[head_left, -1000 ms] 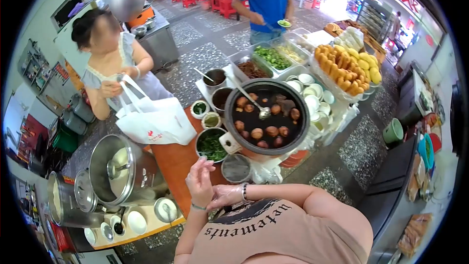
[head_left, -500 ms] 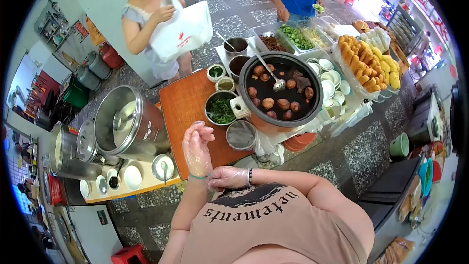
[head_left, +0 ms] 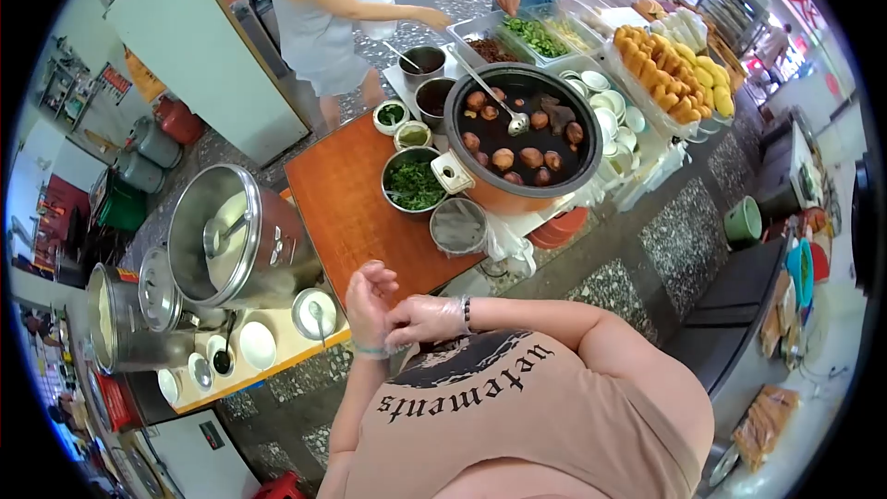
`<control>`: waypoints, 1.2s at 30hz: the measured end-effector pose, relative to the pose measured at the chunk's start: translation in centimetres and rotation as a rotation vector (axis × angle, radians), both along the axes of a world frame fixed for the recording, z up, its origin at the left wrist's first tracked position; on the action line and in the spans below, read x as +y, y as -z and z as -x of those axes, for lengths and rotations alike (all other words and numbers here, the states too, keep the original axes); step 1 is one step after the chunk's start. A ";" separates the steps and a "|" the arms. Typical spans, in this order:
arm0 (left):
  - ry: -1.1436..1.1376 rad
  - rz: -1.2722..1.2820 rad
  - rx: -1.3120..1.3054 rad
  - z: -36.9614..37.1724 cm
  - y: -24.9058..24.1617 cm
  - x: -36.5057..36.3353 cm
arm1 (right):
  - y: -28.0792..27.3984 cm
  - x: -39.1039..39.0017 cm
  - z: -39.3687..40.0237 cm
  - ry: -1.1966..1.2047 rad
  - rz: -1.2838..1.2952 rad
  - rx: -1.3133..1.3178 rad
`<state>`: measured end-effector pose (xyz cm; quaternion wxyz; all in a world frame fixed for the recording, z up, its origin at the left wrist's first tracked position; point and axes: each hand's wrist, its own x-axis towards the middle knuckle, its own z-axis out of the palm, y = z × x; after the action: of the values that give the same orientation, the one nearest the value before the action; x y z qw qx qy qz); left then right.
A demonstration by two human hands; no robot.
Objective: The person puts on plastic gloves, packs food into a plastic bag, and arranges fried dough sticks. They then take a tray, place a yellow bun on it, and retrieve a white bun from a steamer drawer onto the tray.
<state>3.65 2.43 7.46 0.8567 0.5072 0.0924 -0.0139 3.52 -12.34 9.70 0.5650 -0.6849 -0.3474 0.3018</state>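
Right hand (head_left: 420,319) pinches the cuff of the thin plastic glove (head_left: 365,300) at the left wrist; left hand (head_left: 368,294) is half-curled, holding nothing, over the near edge of the orange table (head_left: 346,194). Risk: thin film tears if yanked, or the elbow clips the steel bowl (head_left: 314,312) just beside it

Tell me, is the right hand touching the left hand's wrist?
Touching. The head view shows the right hand, in a clear glove, with its fingertips on the wrist of the raised left hand, no gap between them.
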 end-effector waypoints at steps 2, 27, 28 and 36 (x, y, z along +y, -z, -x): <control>0.114 0.005 0.053 0.6 0.7 0.4 | 0.6 0.3 -0.2 -0.006 0.057 0.023; 0.579 -0.017 0.137 -0.7 3.0 1.3 | 4.6 3.6 4.9 0.441 0.025 0.391; 0.580 -0.046 0.082 -0.6 2.7 0.7 | 4.4 3.2 5.3 0.447 0.022 0.392; 0.543 -0.166 -0.114 2.0 0.2 -6.5 | 3.8 -3.0 8.0 0.403 0.137 0.296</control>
<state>1.63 -4.06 7.30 0.7811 0.5815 -0.0945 -0.2067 -4.52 -15.31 5.88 0.6109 -0.7252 -0.0963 0.3028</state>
